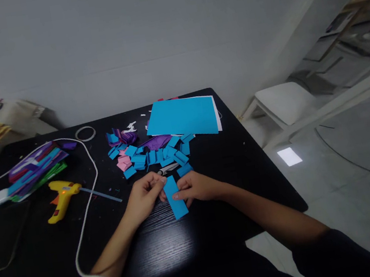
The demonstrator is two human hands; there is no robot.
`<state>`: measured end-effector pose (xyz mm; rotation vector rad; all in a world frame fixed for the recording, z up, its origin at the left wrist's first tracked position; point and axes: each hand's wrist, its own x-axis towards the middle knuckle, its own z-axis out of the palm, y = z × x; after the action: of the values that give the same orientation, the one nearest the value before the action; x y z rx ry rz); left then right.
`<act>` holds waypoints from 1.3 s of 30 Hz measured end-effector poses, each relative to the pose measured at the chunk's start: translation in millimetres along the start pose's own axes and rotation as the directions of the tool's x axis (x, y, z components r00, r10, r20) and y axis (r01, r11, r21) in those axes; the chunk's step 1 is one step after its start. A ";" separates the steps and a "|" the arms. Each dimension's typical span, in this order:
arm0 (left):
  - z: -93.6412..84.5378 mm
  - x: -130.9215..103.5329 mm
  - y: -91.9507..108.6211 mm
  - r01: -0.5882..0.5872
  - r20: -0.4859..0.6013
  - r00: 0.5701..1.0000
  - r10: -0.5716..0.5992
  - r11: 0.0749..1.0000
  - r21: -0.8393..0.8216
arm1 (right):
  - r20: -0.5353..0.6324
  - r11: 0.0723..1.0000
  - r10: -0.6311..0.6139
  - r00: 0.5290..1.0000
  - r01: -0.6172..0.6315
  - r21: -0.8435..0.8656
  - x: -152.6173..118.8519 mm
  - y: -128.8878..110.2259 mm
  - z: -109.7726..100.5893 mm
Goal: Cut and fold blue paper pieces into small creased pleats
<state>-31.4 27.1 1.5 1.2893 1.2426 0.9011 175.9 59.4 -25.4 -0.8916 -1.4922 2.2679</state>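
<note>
Between my two hands is a blue paper strip (177, 205), held above the black table near its front edge. My left hand (146, 192) pinches the strip's upper left edge between thumb and fingers. On the other side, my right hand (196, 186) grips its right edge, the thumb lying across its face. Just beyond my hands lie scissors (169, 168), partly hidden under paper. A heap of small folded blue paper pieces (139, 159) spreads behind them, with pink paper pieces (124, 162) and a purple paper piece (157, 142) among it.
Blue sheets (183, 116) lie at the back right of the black table (226, 216). A yellow glue gun (63, 199), a white cable (89, 232), a tape ring (85, 134) and a bundle of coloured strips (36, 168) are on the left. A white stool (285, 102) stands right.
</note>
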 end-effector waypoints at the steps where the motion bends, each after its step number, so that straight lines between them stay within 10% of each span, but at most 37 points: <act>1: 0.5 -0.4 -0.1 0.001 0.003 1.000 -0.001 1.000 -0.004 | -0.007 1.000 -0.010 1.000 0.010 -0.022 0.0 -0.4 0.3; 39: 0.5 -3.4 -6.9 -0.139 0.021 0.990 0.138 0.951 0.275 | -0.215 0.920 -0.298 0.930 0.220 -0.325 2.1 -3.3 5.2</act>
<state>-32.5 22.8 -4.8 1.6145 1.3230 0.8451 170.7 58.1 -21.7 -0.9603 -1.7350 1.6929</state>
